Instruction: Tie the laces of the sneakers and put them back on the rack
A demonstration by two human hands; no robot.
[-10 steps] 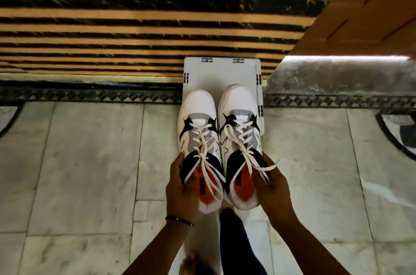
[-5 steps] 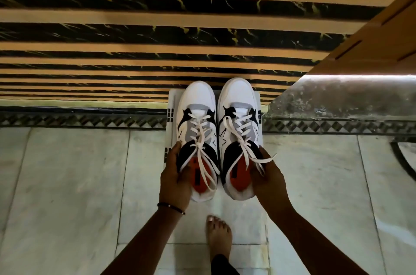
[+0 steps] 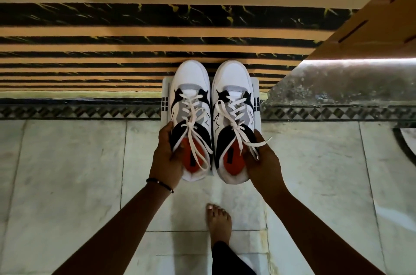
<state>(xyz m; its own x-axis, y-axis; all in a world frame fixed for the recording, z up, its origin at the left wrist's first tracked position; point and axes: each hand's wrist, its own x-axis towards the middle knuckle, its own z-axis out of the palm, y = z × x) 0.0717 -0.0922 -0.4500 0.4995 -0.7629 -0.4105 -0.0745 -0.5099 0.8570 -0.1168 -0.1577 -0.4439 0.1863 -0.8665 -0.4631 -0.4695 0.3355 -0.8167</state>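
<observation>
- The left hand [image 3: 167, 155] is closed around the heel side of the left white, black and grey sneaker with an orange insole [image 3: 191, 121].
- The right hand [image 3: 262, 160] grips the matching right sneaker [image 3: 234, 121] the same way.
- Both sneakers sit side by side, toes forward, white laces [image 3: 195, 137] loose and untied.
- Beneath them lies a white slotted plastic rack [image 3: 256, 103] on the pale marble floor [image 3: 67, 173], against the striped black-and-tan steps [image 3: 112, 33].
- A bare foot [image 3: 219, 218] stands behind.

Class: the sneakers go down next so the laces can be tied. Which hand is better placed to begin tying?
Probably the right hand: loose lace ends of the right sneaker already drape over its fingers. The left hand only grips the left sneaker.
</observation>
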